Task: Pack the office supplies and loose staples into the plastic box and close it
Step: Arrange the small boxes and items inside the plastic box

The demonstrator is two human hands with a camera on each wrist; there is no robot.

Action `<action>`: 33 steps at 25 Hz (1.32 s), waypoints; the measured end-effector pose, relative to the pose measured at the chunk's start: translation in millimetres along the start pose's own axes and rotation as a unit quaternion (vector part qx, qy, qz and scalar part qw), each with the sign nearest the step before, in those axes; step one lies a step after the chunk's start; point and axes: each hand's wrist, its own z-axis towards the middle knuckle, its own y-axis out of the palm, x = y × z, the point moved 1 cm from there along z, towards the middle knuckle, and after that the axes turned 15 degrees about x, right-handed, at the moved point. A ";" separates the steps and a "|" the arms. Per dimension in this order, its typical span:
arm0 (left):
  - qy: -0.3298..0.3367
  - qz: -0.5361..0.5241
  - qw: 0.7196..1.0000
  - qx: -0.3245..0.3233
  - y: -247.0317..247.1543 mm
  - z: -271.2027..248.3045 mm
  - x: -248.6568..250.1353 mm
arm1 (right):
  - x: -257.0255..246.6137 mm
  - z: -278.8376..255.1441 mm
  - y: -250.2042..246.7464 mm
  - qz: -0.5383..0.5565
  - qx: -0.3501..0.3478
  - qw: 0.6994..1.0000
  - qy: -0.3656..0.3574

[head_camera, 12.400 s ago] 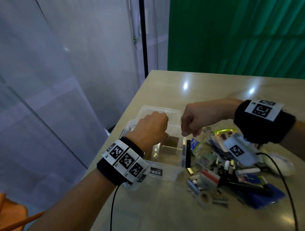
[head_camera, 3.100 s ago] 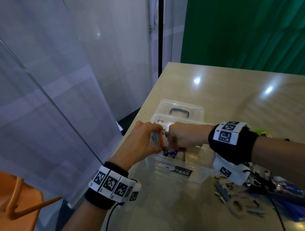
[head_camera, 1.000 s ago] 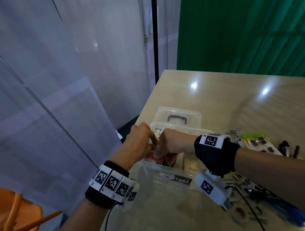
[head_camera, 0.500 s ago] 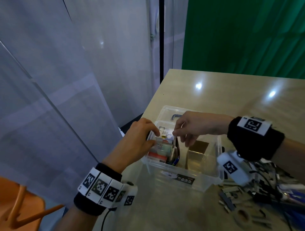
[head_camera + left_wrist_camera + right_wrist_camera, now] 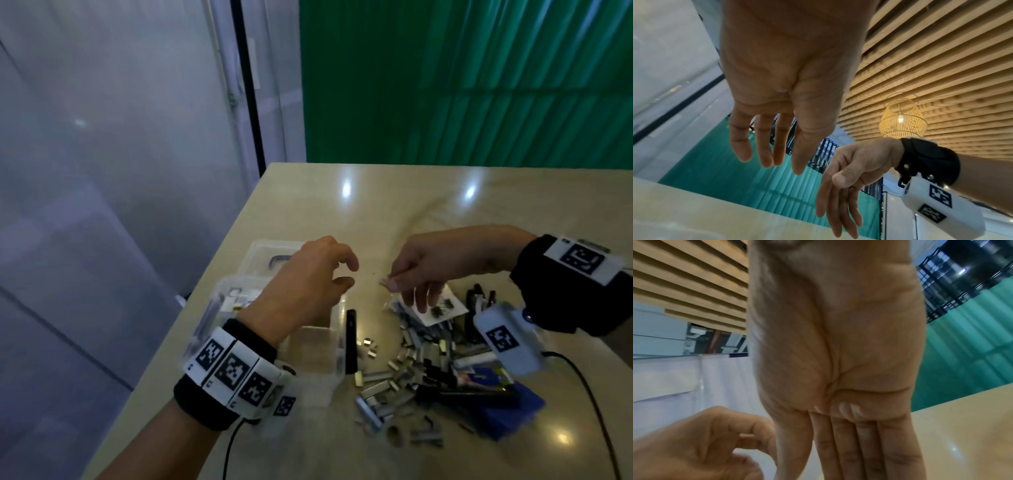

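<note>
The clear plastic box stands open at the table's left edge, its lid hinged back behind it. Packed items fill its left side. My left hand hovers over the box with its fingers loose and nothing in it; its fingers hang straight in the left wrist view. My right hand is to the right of the box, above the pile. Its thumb and forefinger pinch a small grey staple strip. Loose staples lie scattered beside the box.
A black bar-shaped item lies against the box's right wall. A clear packet of clips, a blue pouch and a small tape roll sit in the pile. A black cable trails from my right wrist. The table edge runs just left of the box.
My left hand has let go of the items in the box and risen above it. My right hand has moved right, out of the box to the pile, and now pinches a staple strip.
</note>
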 end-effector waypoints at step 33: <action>-0.060 0.149 0.985 -0.067 209.0 48.0 76.3 | 205.1 -39.0 -42.5 0.094 0.097 0.990 0.050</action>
